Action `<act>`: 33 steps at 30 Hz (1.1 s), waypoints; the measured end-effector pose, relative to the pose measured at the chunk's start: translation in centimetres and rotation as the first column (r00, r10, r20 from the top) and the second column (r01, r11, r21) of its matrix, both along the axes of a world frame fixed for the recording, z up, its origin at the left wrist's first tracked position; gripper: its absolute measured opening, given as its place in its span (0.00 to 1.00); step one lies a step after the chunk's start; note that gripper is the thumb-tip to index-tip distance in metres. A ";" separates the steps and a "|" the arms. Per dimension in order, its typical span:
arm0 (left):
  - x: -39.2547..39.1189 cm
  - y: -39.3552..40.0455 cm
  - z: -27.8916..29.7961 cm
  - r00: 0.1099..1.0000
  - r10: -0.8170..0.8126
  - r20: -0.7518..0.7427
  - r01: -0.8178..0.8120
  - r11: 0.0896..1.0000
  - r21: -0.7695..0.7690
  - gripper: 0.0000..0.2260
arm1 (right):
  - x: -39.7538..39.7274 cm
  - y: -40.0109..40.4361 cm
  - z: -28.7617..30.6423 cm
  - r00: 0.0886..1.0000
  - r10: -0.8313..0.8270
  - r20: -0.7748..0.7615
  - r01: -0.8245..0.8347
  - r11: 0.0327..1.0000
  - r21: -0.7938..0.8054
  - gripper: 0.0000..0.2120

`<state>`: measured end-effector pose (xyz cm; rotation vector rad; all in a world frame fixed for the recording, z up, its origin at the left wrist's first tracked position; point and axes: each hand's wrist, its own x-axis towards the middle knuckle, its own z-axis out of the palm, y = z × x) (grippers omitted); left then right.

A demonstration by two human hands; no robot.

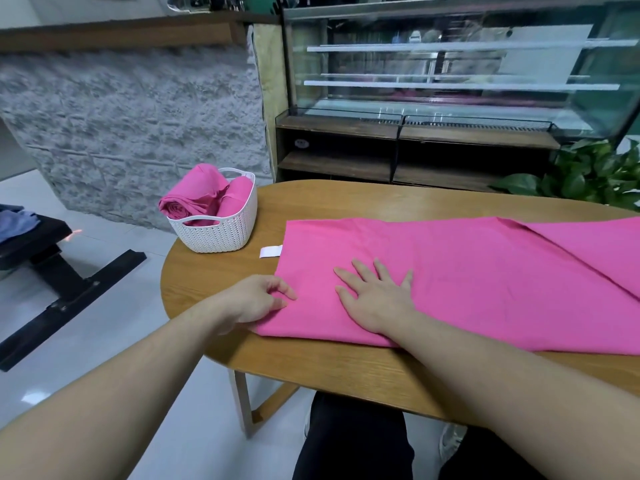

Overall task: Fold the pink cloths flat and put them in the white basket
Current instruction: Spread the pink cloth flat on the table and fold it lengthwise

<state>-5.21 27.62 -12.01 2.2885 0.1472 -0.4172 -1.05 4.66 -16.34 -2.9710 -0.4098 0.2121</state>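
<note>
Pink fabric fills most of my view: one long pink cloth (pixel 467 282) lies spread on the wooden table (pixel 346 368), with a second layer of the same pink (pixel 595 247) lapping over it at the far right, and I cannot tell whether that is a folded-over part or a separate piece, since the frame cuts it off. My right hand (pixel 375 299) lies flat on the cloth, fingers spread and straight, pressing it down. My left hand (pixel 254 299) sits just left of that, at the cloth's near-left corner, its fingers (pixel 285 292) curled onto the edge; it looks like a pinch on the fabric, though the thumb is hidden under the hand.

Beyond the left hand, a small white tag (pixel 271 251) sticks out from the cloth's left edge. Farther out and to the left of both hands stands one white basket (pixel 214 237) near the table's rim, holding what I count as two rolled or bundled pink cloths (pixel 201 199); their lower parts are hidden by the basket wall.

Past the table I see one glass display case (pixel 450 71), blurred, and leafy green plants (pixel 595 174), partly cut off.
</note>
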 end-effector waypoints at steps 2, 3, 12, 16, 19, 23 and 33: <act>0.3 0.2 0.1 1.000 0.000 0.022 -0.002 0.993 0.116 0.11 | -0.2 1.0 -0.1 1.000 0.000 -0.004 0.000 1.000 0.024 0.26; 0.4 0.2 0.1 0.999 0.008 0.034 -0.013 0.985 0.171 0.11 | -0.3 1.4 0.0 1.000 0.011 -0.003 -0.011 0.999 0.039 0.27; 2.9 -4.4 1.0 0.925 -0.203 0.322 -0.049 0.776 0.629 0.12 | 1.1 -1.7 0.7 0.986 -0.017 0.169 -0.060 0.894 0.445 0.23; 5.1 -8.9 -0.1 0.908 -0.271 0.320 0.074 0.854 0.515 0.14 | 2.0 -6.0 0.8 0.981 -0.063 0.181 -0.017 0.912 0.409 0.22; 6.7 -13.3 -1.2 0.884 -0.336 0.326 0.140 0.854 0.501 0.15 | 1.9 -10.3 0.9 0.975 -0.104 0.195 0.024 0.926 0.376 0.23; 8.6 -19.2 -2.2 0.837 -0.421 0.349 0.221 0.845 0.488 0.15 | 1.9 -16.8 1.2 0.965 -0.166 0.203 0.091 0.938 0.334 0.22; 8.3 -29.9 -4.0 0.822 -0.539 0.184 0.349 0.732 0.586 0.25 | -0.1 -28.9 1.0 0.984 -0.138 0.113 0.130 0.989 0.074 0.22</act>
